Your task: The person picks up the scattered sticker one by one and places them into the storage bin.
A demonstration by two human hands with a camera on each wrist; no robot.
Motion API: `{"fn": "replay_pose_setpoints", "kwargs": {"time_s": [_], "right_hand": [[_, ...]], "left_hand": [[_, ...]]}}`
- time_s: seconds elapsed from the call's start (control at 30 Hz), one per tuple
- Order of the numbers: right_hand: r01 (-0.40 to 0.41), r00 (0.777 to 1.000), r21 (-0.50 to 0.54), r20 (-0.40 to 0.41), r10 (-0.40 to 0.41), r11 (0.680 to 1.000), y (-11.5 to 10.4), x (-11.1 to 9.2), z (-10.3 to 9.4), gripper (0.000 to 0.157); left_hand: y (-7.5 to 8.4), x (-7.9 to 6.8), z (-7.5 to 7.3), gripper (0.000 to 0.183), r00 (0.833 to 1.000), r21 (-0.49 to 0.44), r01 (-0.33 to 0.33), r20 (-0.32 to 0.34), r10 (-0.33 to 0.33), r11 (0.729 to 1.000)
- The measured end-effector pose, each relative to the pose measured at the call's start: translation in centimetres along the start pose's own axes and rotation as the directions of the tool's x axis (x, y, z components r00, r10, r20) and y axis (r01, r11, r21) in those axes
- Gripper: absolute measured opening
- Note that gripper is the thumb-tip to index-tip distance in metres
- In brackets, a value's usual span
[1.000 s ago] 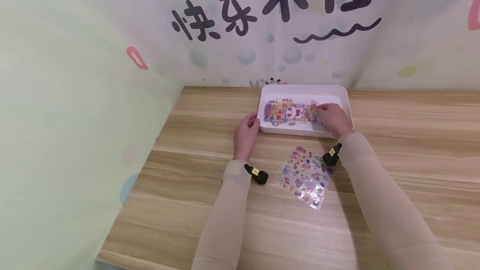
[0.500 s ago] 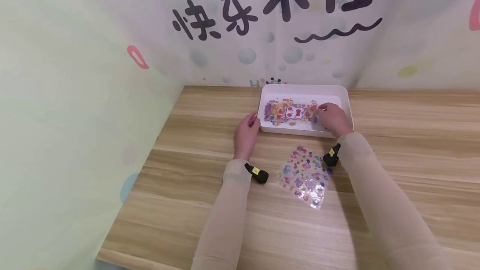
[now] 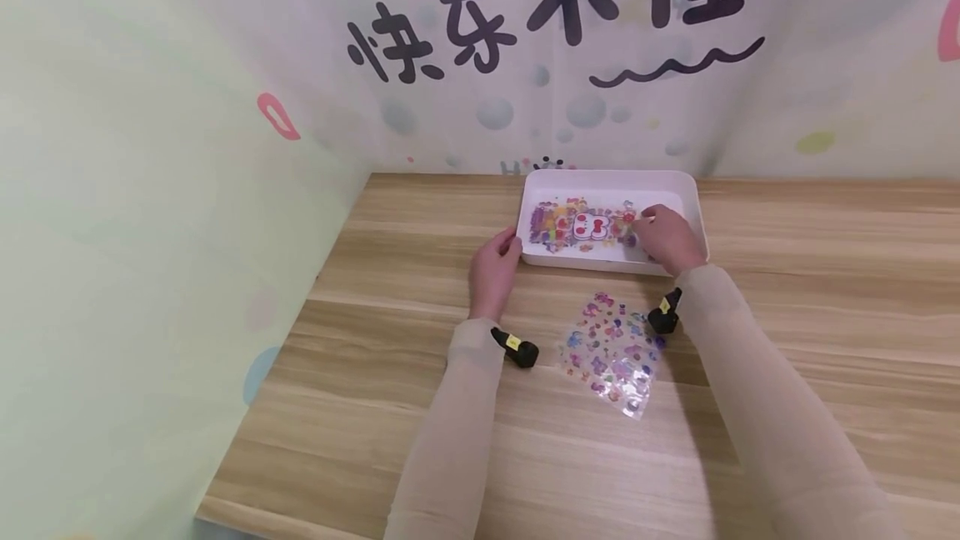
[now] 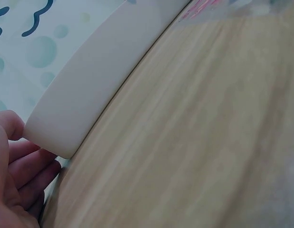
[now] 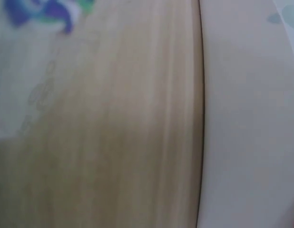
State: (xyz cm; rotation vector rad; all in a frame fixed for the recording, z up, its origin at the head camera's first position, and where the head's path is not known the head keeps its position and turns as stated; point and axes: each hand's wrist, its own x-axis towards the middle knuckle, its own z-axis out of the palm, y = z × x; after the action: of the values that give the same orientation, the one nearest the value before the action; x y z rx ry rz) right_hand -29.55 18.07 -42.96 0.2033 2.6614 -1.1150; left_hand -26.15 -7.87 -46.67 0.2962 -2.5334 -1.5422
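Observation:
Against the back wall in the head view lies a shallow white tray (image 3: 678, 197). Inside it is a clear, colourful sticker sheet (image 3: 591, 226) with a white cartoon face and a red bow. My left hand (image 3: 492, 272) holds the tray at its front left corner. In the left wrist view, the thumb is on the tray wall (image 4: 97, 90), and the other fingers (image 4: 30, 164) bend round the end. My right hand (image 3: 667, 238) reaches over the front rim, its bent fingertips pinching the sheet's right end. The right wrist view hides these fingertips.
Another clear sticker sheet (image 3: 611, 352) lies on the wooden table (image 3: 360, 407) in front of the tray, between my forearms, partly glossy with glare. A printed cloth (image 3: 450, 123) hangs directly behind the tray, and a pale one (image 3: 150, 232) stands along the left side.
Both hands stay almost where they were, at the tray's left corner and inside its right half. The view shifts very slightly; the sticker sheets show no clear movement.

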Motion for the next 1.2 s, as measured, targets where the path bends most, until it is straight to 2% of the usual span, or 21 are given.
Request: {"fn": "replay_pose_setpoints", "kwargs": {"time_s": [0.17,0.47,0.57,0.73,1.0,1.2], "right_hand": [[0.017,0.999,0.03,-0.03,-0.016,0.999,0.1,-0.1,0.1,0.054],[0.099,0.986,0.146,-0.151,-0.077,0.984,-0.5,-0.3,0.3,0.048],[0.151,0.972,0.155,-0.201,-0.119,0.976,-0.7,-0.5,0.3,0.046],[0.238,0.938,0.152,-0.293,-0.186,0.959,-1.0,-0.9,0.0,0.045],[0.254,0.952,0.175,-0.22,-0.214,0.951,-1.0,-2.5,-0.7,0.05],[0.277,0.953,0.119,-0.16,-0.257,0.954,-0.7,-4.3,-1.4,0.053]], "left_hand": [[0.0,-0.1,0.0,0.031,1.0,0.008,-0.015,-0.005,0.015,1.0],[0.0,-0.1,-0.1,0.029,1.0,-0.004,0.029,-0.01,-0.029,1.0],[0.0,-0.1,0.0,0.029,0.999,0.004,0.034,-0.016,-0.034,0.999],[0.0,0.0,0.0,0.029,1.0,0.006,0.02,-0.016,-0.02,1.0],[0.2,-0.1,0.1,0.029,1.0,0.001,0.015,-0.019,-0.015,1.0],[0.2,-0.2,0.0,0.03,1.0,-0.015,0.006,-0.022,-0.006,1.0]]}}
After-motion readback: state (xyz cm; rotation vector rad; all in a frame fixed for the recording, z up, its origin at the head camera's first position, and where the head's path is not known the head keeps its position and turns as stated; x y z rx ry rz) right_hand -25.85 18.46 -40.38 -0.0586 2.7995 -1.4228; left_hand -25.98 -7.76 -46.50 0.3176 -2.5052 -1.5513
